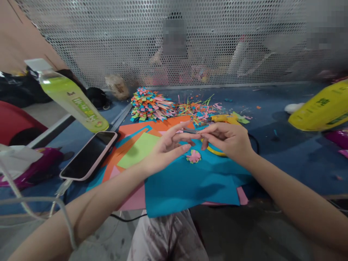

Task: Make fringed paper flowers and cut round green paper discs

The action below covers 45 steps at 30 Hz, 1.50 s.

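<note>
Over the blue sheet (187,188), my left hand (170,145) has its fingers stretched out and its thumb apart, the fingertips near those of my right hand. My right hand (228,139) pinches at the end of a slim grey metal-looking piece (190,131) that spans the space between both hands; its exact kind is unclear. Just below the fingers lies a small pink paper rosette (194,156) with green showing at its edge. A yellow loop (216,151), like a scissors handle, shows partly beneath my right hand.
A cone of multicoloured paper strips (150,105) stands behind, beside loose paper scraps (198,108) and a yellow glue gun (224,118). Leftward are green (138,148) and orange sheets, a phone (89,156) with its cable, and a green bottle (73,98). A yellow bottle (320,105) is rightward.
</note>
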{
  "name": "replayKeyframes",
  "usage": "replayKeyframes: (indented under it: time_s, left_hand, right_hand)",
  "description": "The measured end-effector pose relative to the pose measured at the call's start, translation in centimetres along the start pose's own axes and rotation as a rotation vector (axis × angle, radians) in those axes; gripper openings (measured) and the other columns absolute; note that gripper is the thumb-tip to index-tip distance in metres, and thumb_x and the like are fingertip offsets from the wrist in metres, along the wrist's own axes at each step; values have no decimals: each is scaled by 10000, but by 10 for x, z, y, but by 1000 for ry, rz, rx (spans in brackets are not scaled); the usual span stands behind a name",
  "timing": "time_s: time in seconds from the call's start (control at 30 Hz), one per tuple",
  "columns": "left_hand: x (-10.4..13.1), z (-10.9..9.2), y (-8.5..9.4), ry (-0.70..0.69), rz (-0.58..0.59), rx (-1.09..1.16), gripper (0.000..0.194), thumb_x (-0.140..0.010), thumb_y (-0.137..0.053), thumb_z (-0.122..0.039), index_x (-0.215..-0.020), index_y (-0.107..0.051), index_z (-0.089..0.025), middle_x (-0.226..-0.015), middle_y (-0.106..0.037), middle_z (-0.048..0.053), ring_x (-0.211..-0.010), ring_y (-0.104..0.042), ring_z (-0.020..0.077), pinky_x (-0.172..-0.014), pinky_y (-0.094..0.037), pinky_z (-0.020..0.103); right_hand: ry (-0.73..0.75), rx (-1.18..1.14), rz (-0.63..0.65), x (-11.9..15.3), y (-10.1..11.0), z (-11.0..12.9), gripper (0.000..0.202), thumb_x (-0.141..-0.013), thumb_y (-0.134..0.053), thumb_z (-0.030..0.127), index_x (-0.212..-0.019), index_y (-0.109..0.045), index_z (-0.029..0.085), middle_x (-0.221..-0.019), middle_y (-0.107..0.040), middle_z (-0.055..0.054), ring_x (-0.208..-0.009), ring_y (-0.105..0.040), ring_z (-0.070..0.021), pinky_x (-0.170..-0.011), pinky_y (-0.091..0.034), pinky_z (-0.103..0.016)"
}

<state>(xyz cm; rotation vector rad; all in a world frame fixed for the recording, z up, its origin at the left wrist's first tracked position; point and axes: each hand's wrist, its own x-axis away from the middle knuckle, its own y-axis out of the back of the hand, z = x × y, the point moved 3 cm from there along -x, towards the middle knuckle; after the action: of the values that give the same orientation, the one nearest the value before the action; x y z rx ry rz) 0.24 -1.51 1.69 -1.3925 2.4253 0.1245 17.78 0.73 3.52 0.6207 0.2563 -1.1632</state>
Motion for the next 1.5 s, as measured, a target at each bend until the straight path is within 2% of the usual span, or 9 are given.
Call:
replayKeyframes:
  time_s: [0.13, 0.3, 0.43, 0.63, 0.77, 0.9, 1.2, 1.37, 1.5]
  left_hand:
    - [1, 1, 2, 23, 3, -33, 522, -834, -601, -186, -1333, -461, -252, -1175, -657, 86, -1000, -621, 181, -775, -494, 268]
    - [2, 3, 1, 57, 50, -19, 517, -832, -609, -204, -1323, -470, -285, -1231, -626, 82, -1038, -611, 191, -792, -498, 279]
    - [4, 3, -1, 89, 47, -61, 532, -828, -620, -239, -1332, -454, -291, -1308, -570, 92, -1055, -594, 196, -802, -496, 291]
    - [5, 3, -3, 75, 72, -76, 560, -838, -606, -253, -1361, -417, -319, -1328, -558, 80, -1083, -584, 203, -784, -488, 290]
    - [5, 2, -6, 73, 103, 6, 555, -839, -603, -235, -1355, -426, -337, -1387, -503, 62, -1090, -592, 210, -792, -500, 305]
    - [2, 2, -3, 19, 77, 56, 517, -839, -605, -249, -1333, -460, -296, -1332, -556, 80, -1044, -612, 203, -789, -506, 308]
    - [-1, 3, 5, -31, -4, -10, 457, -865, -566, -269, -1308, -453, -255, -1243, -619, 95, -1018, -615, 197, -810, -484, 329]
    - [0, 1, 5, -87, 9, -421, 481, -843, -586, -293, -1292, -429, -217, -1114, -633, 106, -1019, -592, 206, -798, -459, 325]
    - [1, 10, 3, -158, 106, -824, 779, -725, -700, -409, -1373, -322, -202, -1165, -591, 139, -1100, -555, 274, -907, -423, 414]
  right_hand:
    - [199, 325, 34, 2, 6, 3, 107, -865, -546, 211, -854, -652, 226, -653, -681, 9, -626, -660, -135, -622, -539, -269]
    - [471, 824, 163, 7, 10, -2, 207, -928, -423, 196, -1000, -614, 232, -977, -704, -49, -911, -651, -177, -786, -531, -302]
    - [508, 932, 109, 7, 9, -4, 152, -922, -425, 205, -940, -575, 220, -853, -688, -41, -818, -650, -177, -694, -537, -301]
    - [473, 838, 23, 6, 5, 2, 152, -859, -480, 163, -742, -507, 256, -721, -651, -22, -676, -616, -160, -598, -494, -277]
    - [394, 699, -116, 5, 6, 5, 153, -814, -526, 136, -741, -542, 269, -687, -641, -7, -667, -614, -163, -614, -497, -287]
    - [252, 544, -197, 5, 7, 4, 91, -785, -577, 161, -760, -593, 247, -702, -652, -11, -653, -630, -164, -621, -516, -301]
    - [7, 163, -32, 2, 2, 0, 49, -830, -569, 224, -796, -603, 218, -592, -628, 29, -520, -625, -130, -558, -508, -276]
    - [-26, 9, 48, 0, 3, -7, 121, -847, -488, 191, -731, -472, 222, -638, -516, 34, -525, -573, -113, -534, -467, -280]
    - [-103, -215, 83, -4, 9, -10, 226, -884, -414, 227, -658, -405, 221, -627, -409, 38, -457, -508, -95, -450, -410, -275]
